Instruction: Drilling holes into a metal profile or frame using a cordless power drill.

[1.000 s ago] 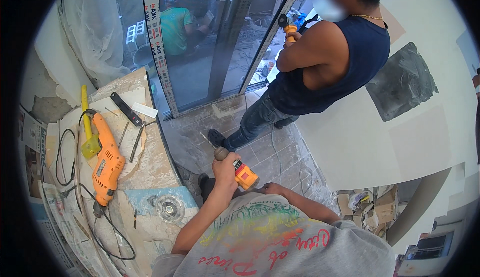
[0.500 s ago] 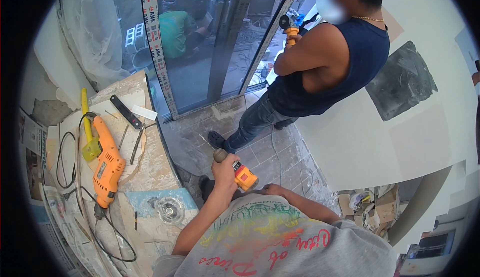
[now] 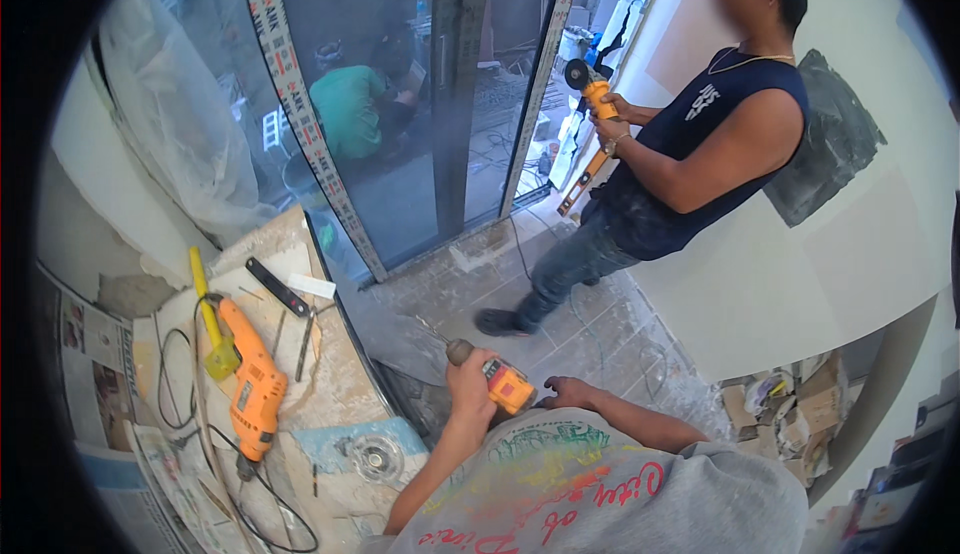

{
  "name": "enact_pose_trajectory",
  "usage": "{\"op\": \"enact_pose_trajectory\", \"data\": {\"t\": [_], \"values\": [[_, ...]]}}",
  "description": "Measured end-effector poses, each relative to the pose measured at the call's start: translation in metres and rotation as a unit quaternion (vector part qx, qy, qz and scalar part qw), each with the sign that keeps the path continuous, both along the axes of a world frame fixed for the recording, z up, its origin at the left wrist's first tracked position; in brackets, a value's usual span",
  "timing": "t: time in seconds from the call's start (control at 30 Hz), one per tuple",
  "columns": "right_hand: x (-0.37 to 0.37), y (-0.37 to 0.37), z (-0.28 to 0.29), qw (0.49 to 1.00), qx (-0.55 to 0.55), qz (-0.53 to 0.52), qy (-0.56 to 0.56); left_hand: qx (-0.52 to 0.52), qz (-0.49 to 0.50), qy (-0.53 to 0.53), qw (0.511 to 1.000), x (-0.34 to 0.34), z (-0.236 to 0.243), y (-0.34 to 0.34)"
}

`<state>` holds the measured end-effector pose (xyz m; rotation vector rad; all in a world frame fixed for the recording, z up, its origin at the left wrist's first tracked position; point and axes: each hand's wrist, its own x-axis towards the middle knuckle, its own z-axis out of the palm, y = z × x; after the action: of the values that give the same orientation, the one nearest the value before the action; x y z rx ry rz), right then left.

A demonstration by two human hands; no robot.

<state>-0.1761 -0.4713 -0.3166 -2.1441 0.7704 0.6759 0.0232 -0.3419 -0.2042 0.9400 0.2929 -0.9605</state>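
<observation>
Left hand (image 3: 470, 386) is clamped on the small orange drill (image 3: 497, 379), right hand (image 3: 566, 392) spread loose just beside it; big orange drill (image 3: 252, 386) lies well left.

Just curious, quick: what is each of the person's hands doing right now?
Left hand: closed around the grip of an orange drill.
Right hand: beside the drill, fingers curled; whether it holds anything cannot be told.
</observation>
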Motion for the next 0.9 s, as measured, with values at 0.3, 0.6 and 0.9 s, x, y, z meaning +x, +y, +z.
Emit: {"op": "enact_pose_trajectory", "data": {"t": [0.3, 0.6, 0.9], "values": [[0.065, 0.007, 0.083, 0.975, -0.076, 0.141, -0.155, 0.052, 0.038, -0.030, 0.997, 0.009, 0.007, 0.004], [0.118, -0.012, 0.095, 0.915, 0.075, 0.233, -0.321, 0.017, 0.026, 0.048, 0.998, 0.021, 0.019, 0.001], [0.142, -0.031, 0.126, 0.918, 0.171, 0.055, -0.353, -0.023, 0.068, 0.054, 0.996, 0.049, 0.059, -0.043]]}}
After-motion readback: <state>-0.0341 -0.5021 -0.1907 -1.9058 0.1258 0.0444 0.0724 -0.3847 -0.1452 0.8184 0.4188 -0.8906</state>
